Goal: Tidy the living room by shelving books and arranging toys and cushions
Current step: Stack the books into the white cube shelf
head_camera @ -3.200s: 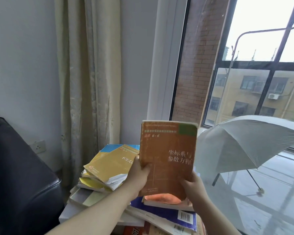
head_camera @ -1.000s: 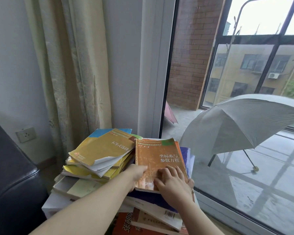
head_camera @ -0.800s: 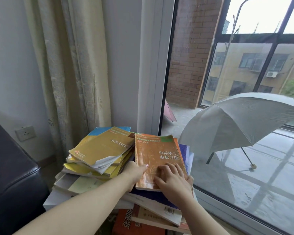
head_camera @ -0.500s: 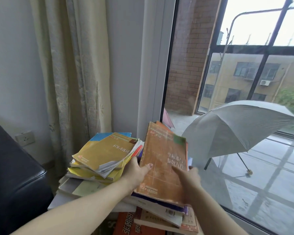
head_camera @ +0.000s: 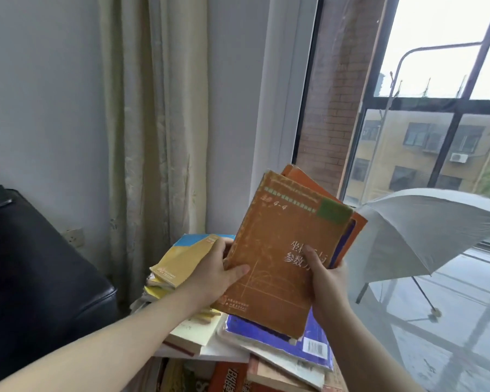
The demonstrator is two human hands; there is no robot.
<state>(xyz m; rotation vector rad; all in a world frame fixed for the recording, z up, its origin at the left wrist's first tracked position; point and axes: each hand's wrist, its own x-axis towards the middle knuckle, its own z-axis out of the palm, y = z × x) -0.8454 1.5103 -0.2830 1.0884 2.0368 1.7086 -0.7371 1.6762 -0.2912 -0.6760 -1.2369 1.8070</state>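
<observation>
From my feed, the tall glass window (head_camera: 408, 154) with its dark metal bars fills the 2 o'clock side. A cream curtain (head_camera: 153, 123) hangs in soft vertical folds at 11 o'clock. A black sofa (head_camera: 34, 264), smooth and leathery with a rounded corner, sits at 8 o'clock. Beyond the glass at 3 o'clock, an open grey umbrella (head_camera: 425, 230) shows its domed fabric panels and thin shaft.

At 6 o'clock lies an untidy pile of books (head_camera: 266, 343), all flat paperbacks with splayed edges. A yellow book (head_camera: 181, 261) with a curling cover tops its 9 o'clock side.

Above the pile, tilted with its top toward 1 o'clock, is the brown book (head_camera: 275, 250). Its cover is worn and scuffed, with a green patch at one corner, and the edges of an orange and a purple book peek out behind it.

My hands are apart, both clamped on this bundle. The left hand (head_camera: 212, 275) grips its 9 o'clock edge, thumb on the cover. The right hand (head_camera: 327, 281) grips the 3 o'clock edge, thumb across the title.

A small white wall socket (head_camera: 75, 238) sits at 9 o'clock.
</observation>
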